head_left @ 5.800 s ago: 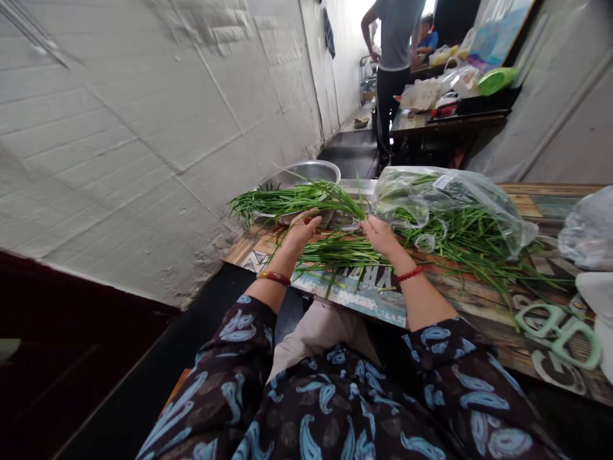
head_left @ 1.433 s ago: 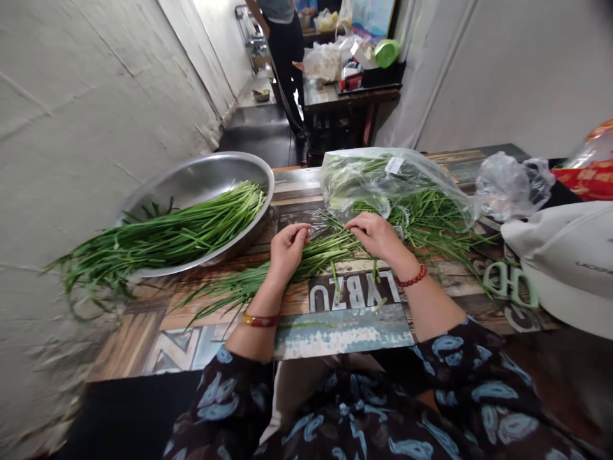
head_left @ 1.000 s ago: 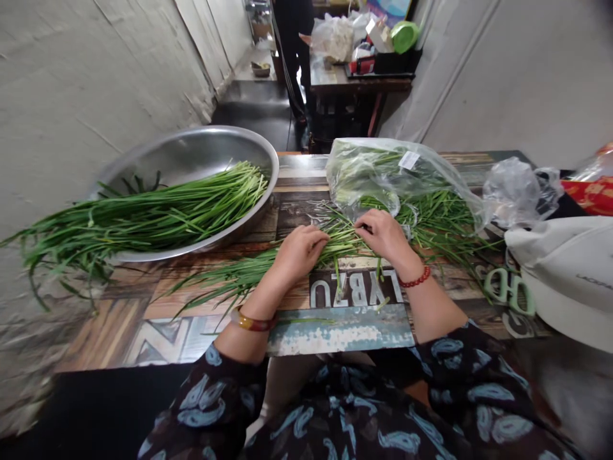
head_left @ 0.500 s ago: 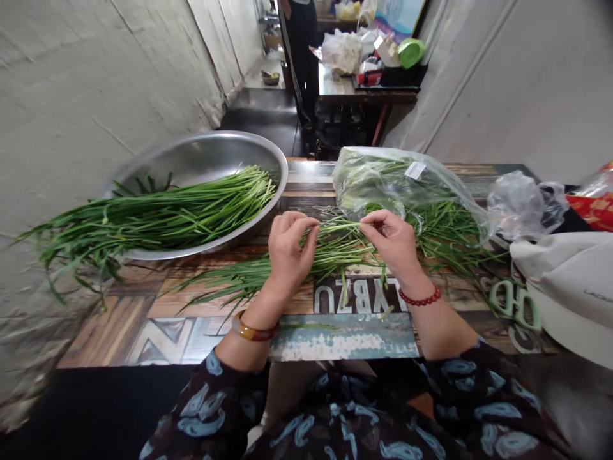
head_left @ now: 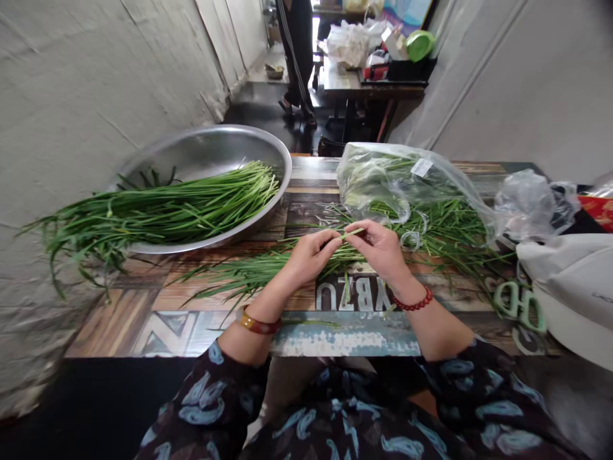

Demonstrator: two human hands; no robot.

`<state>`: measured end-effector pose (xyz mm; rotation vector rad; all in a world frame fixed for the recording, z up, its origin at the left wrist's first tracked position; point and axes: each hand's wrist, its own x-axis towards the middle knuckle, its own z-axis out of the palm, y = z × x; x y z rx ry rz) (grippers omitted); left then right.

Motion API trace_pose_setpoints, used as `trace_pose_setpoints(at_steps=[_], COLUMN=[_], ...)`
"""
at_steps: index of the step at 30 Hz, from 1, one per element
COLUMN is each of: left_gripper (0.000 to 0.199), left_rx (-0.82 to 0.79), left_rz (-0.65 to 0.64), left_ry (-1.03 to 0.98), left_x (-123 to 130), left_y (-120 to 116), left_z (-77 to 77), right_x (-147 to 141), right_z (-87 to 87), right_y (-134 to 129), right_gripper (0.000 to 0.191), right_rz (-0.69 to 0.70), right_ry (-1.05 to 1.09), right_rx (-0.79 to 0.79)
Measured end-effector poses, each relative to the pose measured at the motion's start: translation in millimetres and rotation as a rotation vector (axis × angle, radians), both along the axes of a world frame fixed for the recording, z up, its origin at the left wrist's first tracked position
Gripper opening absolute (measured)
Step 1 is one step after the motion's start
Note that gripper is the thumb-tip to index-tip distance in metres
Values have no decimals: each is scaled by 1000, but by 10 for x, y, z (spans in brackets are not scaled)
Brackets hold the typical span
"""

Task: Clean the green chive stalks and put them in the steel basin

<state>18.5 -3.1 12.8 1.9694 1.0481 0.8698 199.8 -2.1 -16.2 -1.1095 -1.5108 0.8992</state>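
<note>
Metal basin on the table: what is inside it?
The basin holds a large bunch of long green stalks, leafy ends hanging over its left rim, with some darker pieces behind. The bunch covers part of the basin's bottom, so what lies beneath cannot be seen.

Both forearms (head_left: 275, 297) extend over the near edge of the tabletop (head_left: 345, 343), angled inward. The left hand (head_left: 310, 257) and right hand (head_left: 379, 250) pinch, their fingertips (head_left: 335, 243) almost meeting.
</note>
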Motion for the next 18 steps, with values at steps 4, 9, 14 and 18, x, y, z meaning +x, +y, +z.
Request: trace_pose_setpoints(at_steps=[4, 9, 14, 18], left_gripper=[29, 25, 25, 26], left_rx=[27, 54, 118, 161], left_rz=[1, 65, 155, 166], left_ry=[8, 60, 153, 199], left_x=[13, -18, -60, -66], left_y=[3, 57, 88, 87], left_z=[-21, -82, -126, -160], right_x=[-55, 37, 301, 344], right_z=[23, 71, 63, 78], right_y=[-30, 12, 146, 160], right_gripper=[21, 21, 15, 19], right_rz=[-17, -160, -311, -248], right_ry=[-53, -229, -350, -457], right_rx=[52, 297, 367, 407])
